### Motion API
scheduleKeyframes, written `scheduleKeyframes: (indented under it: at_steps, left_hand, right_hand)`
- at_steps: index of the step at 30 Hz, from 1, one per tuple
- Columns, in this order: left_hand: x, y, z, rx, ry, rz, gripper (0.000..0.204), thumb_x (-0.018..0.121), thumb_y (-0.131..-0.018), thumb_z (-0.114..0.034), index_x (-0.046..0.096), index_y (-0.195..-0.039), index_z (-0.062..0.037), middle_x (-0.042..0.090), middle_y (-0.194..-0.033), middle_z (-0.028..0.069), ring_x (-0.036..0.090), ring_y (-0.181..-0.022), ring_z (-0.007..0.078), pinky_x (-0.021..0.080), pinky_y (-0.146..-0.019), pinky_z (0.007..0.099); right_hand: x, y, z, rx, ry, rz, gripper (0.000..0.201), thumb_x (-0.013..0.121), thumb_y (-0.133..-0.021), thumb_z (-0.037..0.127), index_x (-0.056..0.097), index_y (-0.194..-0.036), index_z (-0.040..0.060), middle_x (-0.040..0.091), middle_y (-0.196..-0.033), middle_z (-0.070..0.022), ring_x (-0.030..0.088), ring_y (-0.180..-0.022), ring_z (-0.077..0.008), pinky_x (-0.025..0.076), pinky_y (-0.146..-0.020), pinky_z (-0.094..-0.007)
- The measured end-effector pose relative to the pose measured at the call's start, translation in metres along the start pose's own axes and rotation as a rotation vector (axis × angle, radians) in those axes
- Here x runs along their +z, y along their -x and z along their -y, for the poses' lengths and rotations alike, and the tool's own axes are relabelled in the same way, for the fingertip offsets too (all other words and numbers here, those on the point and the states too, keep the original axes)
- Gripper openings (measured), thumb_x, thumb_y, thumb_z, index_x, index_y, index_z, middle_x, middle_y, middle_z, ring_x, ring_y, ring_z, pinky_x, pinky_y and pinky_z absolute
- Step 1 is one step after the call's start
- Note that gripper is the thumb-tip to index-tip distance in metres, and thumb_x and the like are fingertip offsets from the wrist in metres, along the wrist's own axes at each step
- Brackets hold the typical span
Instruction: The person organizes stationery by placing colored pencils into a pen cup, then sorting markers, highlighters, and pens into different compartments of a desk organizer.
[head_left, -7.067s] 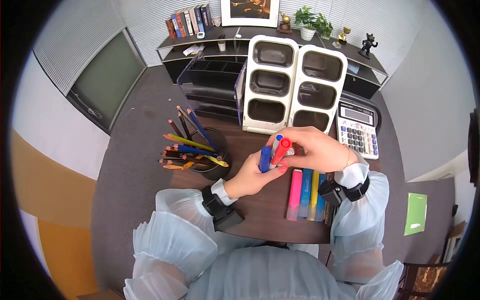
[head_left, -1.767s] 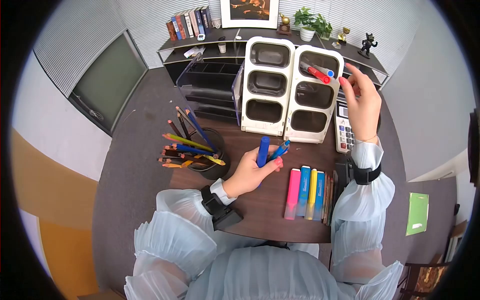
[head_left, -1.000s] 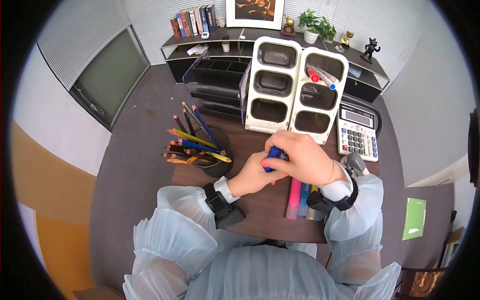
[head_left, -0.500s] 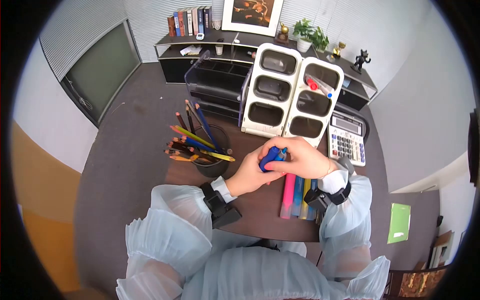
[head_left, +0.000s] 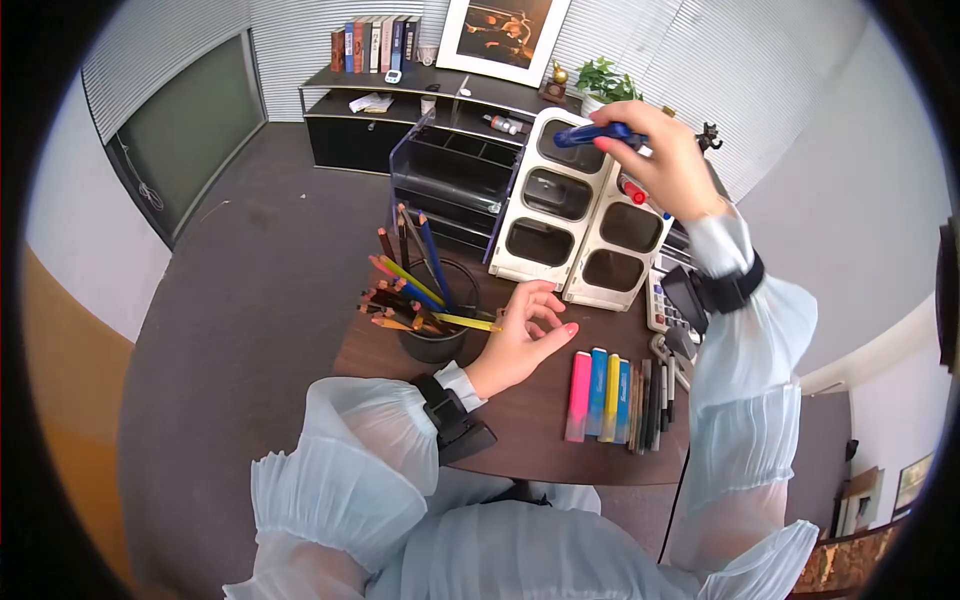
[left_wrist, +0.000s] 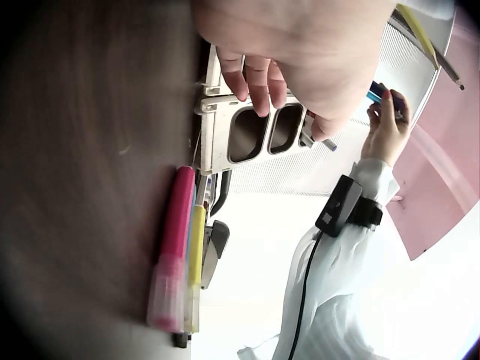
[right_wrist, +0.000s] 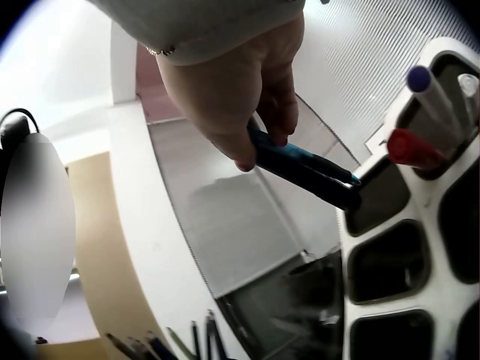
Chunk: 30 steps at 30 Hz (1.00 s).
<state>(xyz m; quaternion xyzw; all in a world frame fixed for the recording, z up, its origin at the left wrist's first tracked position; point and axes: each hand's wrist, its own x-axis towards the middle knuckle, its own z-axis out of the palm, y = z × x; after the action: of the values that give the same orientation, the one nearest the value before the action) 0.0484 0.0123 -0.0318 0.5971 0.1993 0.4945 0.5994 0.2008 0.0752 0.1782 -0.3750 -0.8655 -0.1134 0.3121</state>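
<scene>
Right hand: my right hand [head_left: 668, 150] is raised above the white organizer [head_left: 588, 215], fingers pinched round two blue pens [head_left: 598, 133] held level over its far left-column compartment.
Left hand: my left hand [head_left: 527, 335] rests low over the surface [head_left: 520, 420] with fingers loosely spread, holding nothing.
In the organizer: a red-capped marker [head_left: 631, 190] and a blue-capped marker [right_wrist: 431, 88] stand in the far right-column compartment; the other compartments that I can see look dark and bare.
Beside my left hand: a black cup [head_left: 436, 320] bristling with coloured pencils [head_left: 415, 295] stands just to its left.
On the near side: a pink highlighter [head_left: 578, 397], then blue and yellow ones, then several dark pens [head_left: 650, 405] lie side by side in a row.
Right of the organizer: a calculator [head_left: 660, 300], mostly covered by my forearm and wrist strap.
Behind: a clear-sided black tray rack [head_left: 450, 175] touches the organizer's left side.
Surface: dark brown wood with a rounded edge.
Room: grey carpet, ribbed pale walls, a low black shelf [head_left: 400, 95] carrying books [head_left: 370, 45], a framed picture [head_left: 500, 35] and a potted plant [head_left: 600, 80].
Hard to tell: whether the pens touch the organizer's rim; the wrist views blur the surface.
</scene>
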Motion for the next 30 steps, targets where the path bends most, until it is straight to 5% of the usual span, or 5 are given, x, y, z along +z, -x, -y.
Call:
scheduleKeyframes:
  at_steps: [7,12,16,22,30]
  left_hand:
    - [0.000,0.000,0.002,-0.051,0.026,0.038,0.037,0.064,-0.080,-0.016,0.044,-0.109,-0.0057,0.054,-0.088,0.0005,0.053,-0.076,0.0065,0.039,-0.061,0.0196]
    - [0.001,0.000,0.006,-0.092,-0.012,0.070,0.031,0.064,-0.080,-0.015,0.048,-0.104,-0.0045,0.056,-0.084,0.0011,0.054,-0.073,0.0066,0.039,-0.059,0.0198]
    - [0.000,0.001,0.010,-0.167,-0.056,0.145,0.027,0.063,-0.080,-0.014,0.050,-0.100,-0.0022,0.059,-0.083,0.0055,0.056,-0.070,0.0081,0.044,-0.059,0.0216]
    - [-0.001,0.004,-0.010,-0.502,-0.250,0.501,0.022,0.055,-0.085,-0.014,0.048,-0.100,0.0008,0.062,-0.078,0.0095,0.061,-0.058,0.0147,0.047,-0.046,0.0254]
    - [-0.008,-0.003,-0.035,-0.800,-0.103,0.673,0.053,0.056,-0.083,-0.023,0.037,-0.120,0.0095,0.060,-0.096,0.0199,0.063,-0.084,0.0246,0.053,-0.065,0.0315]
  right_hand:
    - [0.021,-0.001,-0.026,0.244,0.210,0.311,0.022,0.064,-0.075,0.015,0.059,-0.094,0.0061,0.057,-0.090,-0.0128,0.059,-0.073,-0.0275,0.047,-0.068,-0.0362]
    - [0.005,0.010,-0.003,0.094,0.291,0.171,0.022,0.062,-0.076,0.019,0.059,-0.091,0.0042,0.056,-0.090,-0.0121,0.056,-0.086,-0.0305,0.046,-0.074,-0.0366]
    - [-0.023,0.057,0.044,-0.012,0.212,0.117,0.011,0.059,-0.077,0.011,0.056,-0.085,0.0035,0.055,-0.073,-0.0123,0.056,-0.069,-0.0305,0.046,-0.060,-0.0371]
    - [-0.021,0.174,0.073,0.456,0.006,0.722,0.024,0.051,-0.080,0.009,0.049,-0.102,0.0010,0.058,-0.063,-0.0191,0.059,-0.059,-0.0344,0.048,-0.055,-0.0414]
    - [-0.008,0.213,0.081,0.682,-0.241,0.668,0.049,0.048,-0.077,0.004,0.034,-0.124,-0.0031,0.064,-0.078,-0.0146,0.062,-0.068,-0.0320,0.050,-0.066,-0.0373]
